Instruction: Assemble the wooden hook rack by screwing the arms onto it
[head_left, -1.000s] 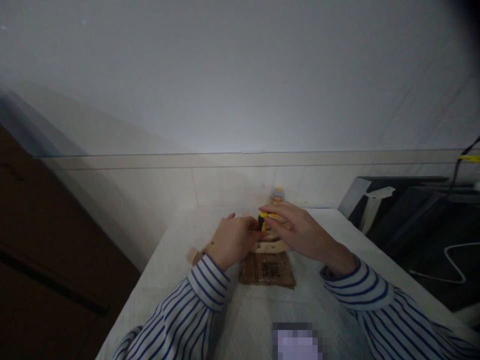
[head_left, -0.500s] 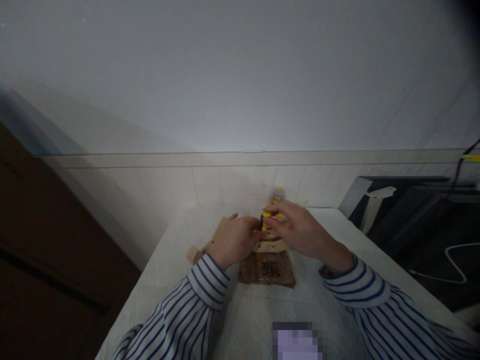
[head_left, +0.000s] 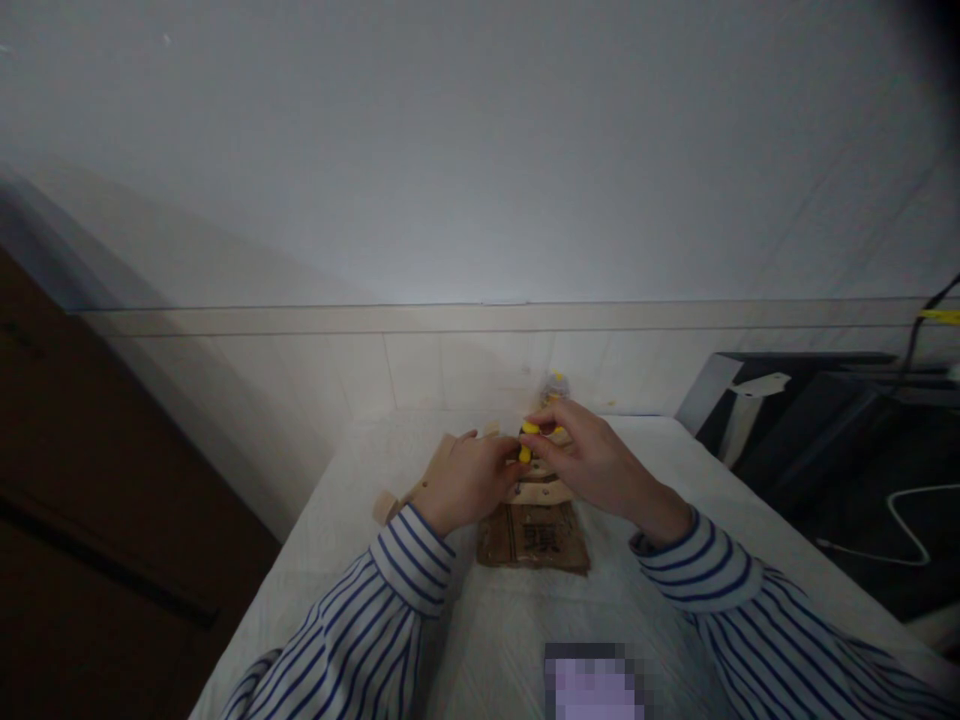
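Note:
Both my hands meet over a small wooden assembly [head_left: 541, 490] at the middle of a white table [head_left: 525, 600]. My left hand [head_left: 466, 482] is curled around the wooden piece from the left. My right hand [head_left: 589, 462] pinches a small yellow and black part [head_left: 528, 434] at the top of the assembly. A wooden piece [head_left: 390, 505] sticks out to the left below my left wrist. A brown printed cardboard sheet [head_left: 534, 540] lies under the assembly, toward me.
A small clear bag with yellow bits [head_left: 553, 385] sits behind my hands near the wall. To the right stand a dark desk [head_left: 825, 420] with a white cable [head_left: 911, 530] and a black cord. A dark wooden panel [head_left: 90, 520] is at the left.
My right hand has shifted slightly left and closer onto the yellow part. My left hand stays put on the wooden piece.

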